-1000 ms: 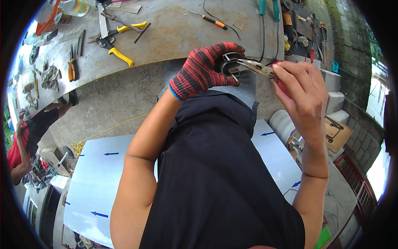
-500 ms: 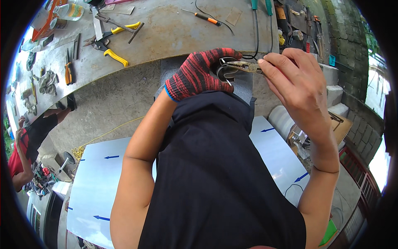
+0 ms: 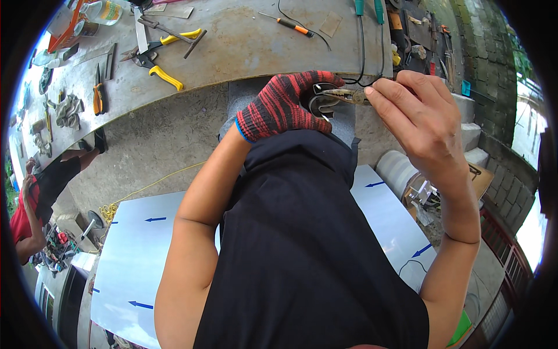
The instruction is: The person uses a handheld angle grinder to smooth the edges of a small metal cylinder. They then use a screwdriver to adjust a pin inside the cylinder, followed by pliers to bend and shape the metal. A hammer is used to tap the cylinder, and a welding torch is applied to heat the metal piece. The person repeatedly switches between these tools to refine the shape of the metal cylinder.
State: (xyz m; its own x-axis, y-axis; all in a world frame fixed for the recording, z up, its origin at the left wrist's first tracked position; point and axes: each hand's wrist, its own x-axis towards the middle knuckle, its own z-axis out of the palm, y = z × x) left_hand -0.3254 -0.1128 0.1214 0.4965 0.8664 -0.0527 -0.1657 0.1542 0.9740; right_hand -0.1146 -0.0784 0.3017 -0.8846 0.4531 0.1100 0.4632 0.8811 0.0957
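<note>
My left hand, in a red and black knitted glove with a blue cuff edge, is closed round a curved, shiny metal piece just off the table's near edge. Bare, my right hand grips a pair of pliers, whose handles are mostly hidden behind the fingers. The pliers' jaws reach left to the upper part of the metal piece, inside its curve. Whether the jaws are clamped on it I cannot tell. Both hands are above my lap.
On the metal worktable lie yellow-handled snips, a T-shaped bar, orange-handled pliers and a screwdriver. Green-handled clamps or probes with black cables hang near my right hand. A person is at the left.
The view has shifted slightly. The pliers' jaws have tilted a little against the metal piece, and both hands keep their hold.
</note>
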